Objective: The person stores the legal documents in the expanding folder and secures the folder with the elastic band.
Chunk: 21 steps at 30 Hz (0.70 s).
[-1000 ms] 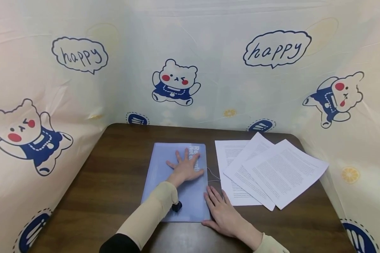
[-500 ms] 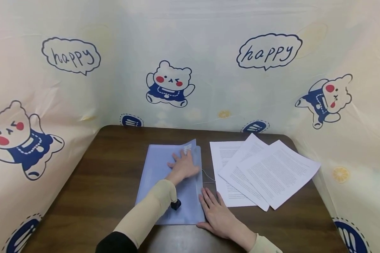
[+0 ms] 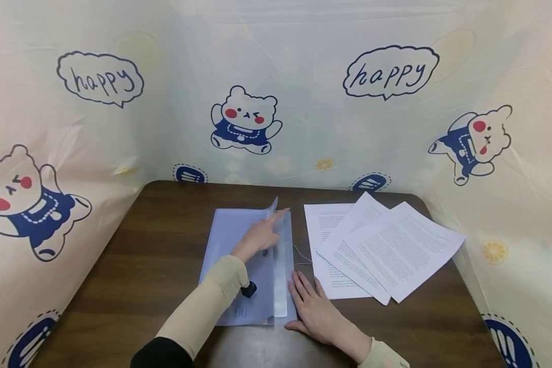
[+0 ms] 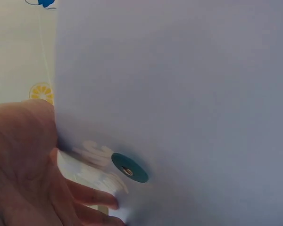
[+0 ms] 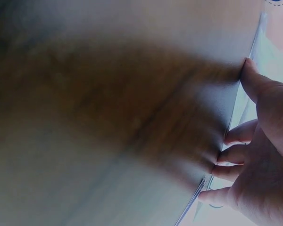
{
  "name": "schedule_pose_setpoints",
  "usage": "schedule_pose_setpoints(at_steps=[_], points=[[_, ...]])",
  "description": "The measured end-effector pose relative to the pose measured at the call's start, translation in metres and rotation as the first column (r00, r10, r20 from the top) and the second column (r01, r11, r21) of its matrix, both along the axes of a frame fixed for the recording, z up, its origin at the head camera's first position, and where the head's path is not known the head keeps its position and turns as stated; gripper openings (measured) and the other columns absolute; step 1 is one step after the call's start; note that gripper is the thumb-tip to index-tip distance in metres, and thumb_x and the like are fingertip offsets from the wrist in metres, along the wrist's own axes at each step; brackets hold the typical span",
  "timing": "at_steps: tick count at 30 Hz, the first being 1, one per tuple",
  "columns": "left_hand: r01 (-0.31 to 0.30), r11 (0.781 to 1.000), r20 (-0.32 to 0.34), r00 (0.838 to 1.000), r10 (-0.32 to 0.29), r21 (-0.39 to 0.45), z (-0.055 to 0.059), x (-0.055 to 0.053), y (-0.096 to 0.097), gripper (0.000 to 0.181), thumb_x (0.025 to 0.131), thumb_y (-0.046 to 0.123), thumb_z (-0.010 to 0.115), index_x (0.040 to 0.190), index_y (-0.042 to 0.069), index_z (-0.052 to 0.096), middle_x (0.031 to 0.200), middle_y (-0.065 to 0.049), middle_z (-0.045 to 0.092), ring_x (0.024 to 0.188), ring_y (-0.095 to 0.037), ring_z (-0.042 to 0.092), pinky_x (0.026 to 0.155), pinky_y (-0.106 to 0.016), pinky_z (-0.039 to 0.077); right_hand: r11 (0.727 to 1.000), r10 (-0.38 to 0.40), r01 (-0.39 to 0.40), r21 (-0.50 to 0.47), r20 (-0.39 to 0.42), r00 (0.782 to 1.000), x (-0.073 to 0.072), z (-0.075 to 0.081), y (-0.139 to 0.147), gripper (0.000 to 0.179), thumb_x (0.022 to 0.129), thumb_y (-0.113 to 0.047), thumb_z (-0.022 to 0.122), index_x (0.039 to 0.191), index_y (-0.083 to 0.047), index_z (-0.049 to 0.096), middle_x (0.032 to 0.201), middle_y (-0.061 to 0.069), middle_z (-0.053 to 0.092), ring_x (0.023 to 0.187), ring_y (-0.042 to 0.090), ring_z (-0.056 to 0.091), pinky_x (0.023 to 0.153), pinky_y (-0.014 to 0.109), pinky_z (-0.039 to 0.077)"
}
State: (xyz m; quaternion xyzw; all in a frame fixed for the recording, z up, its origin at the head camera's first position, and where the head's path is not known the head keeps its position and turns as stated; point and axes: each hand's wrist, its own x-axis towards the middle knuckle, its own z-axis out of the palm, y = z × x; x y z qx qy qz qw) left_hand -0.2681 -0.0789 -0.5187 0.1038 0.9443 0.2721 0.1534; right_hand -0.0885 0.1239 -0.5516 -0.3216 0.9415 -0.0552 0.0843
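Note:
A translucent blue plastic document folder (image 3: 239, 245) lies in the middle of the table. My left hand (image 3: 257, 237) reaches across its top and holds its flap, which is raised along the right side and bent back to the left. One finger points toward the far right corner; the thumb is hidden. A round dark button (image 4: 129, 167) shows on the flap in the left wrist view, close to the fingertips. Flat on the table, my right hand (image 3: 317, 309) rests with straight fingers against the folder's lower right edge. A thin white string (image 3: 302, 254) trails from the folder's right side.
Several printed sheets (image 3: 407, 250) lie fanned on the right side of the dark wooden table (image 3: 165, 255), close beside the folder. A patterned cloth backdrop (image 3: 165, 128) stands around the table's back and sides.
My left hand has gone from lying spread on the folder to drawing its flap up and leftward, baring a lighter strip on the right. The right hand stays at the edge.

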Motion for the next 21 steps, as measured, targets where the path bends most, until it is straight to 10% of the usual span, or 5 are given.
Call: schedule_pose_setpoints(at_steps=[5,12,16,21], points=[[0.098,0.994,-0.011,0.995,-0.099,-0.053,0.008,0.002,-0.003,0.066,0.092,-0.001,0.051,0.155,0.016,0.064,0.16,-0.022,0.061,0.113,-0.034,0.065,0.117,-0.064,0.045,1.0,0.005,-0.005,0.009,-0.03,1.0,0.0,-0.001,0.0,0.094,0.105,-0.067,0.059,0.166,0.003,0.042,0.177,0.025,0.035,0.166,0.039,0.036,0.127,0.065,0.04],[0.172,0.983,0.081,0.981,-0.177,0.069,0.001,-0.015,-0.025,0.074,0.099,0.0,0.051,0.171,0.003,0.035,0.174,-0.024,0.043,0.072,-0.015,0.051,0.073,-0.031,0.049,1.0,-0.003,0.004,0.01,-0.03,1.0,0.001,-0.003,-0.001,0.095,0.104,-0.066,0.061,0.166,0.003,0.042,0.177,0.025,0.036,0.166,0.039,0.037,0.127,0.065,0.04],[0.131,0.975,0.127,0.98,-0.155,0.179,0.019,-0.008,-0.037,0.075,0.1,-0.006,0.045,0.172,-0.003,0.025,0.178,-0.028,0.031,0.077,-0.019,0.051,0.077,-0.035,0.051,1.0,-0.006,0.006,0.007,-0.025,1.0,0.001,-0.002,0.0,0.094,0.104,-0.065,0.062,0.166,0.004,0.042,0.177,0.025,0.035,0.166,0.04,0.036,0.127,0.065,0.04],[0.078,0.953,0.142,0.982,-0.124,0.292,0.019,-0.005,-0.053,0.068,0.11,-0.001,0.038,0.174,0.001,0.019,0.181,-0.027,0.024,0.135,-0.044,0.058,0.121,-0.054,0.046,1.0,-0.004,0.004,0.004,-0.013,1.0,0.0,-0.001,-0.001,0.094,0.104,-0.064,0.063,0.166,0.004,0.042,0.178,0.025,0.034,0.167,0.04,0.035,0.127,0.066,0.039]])
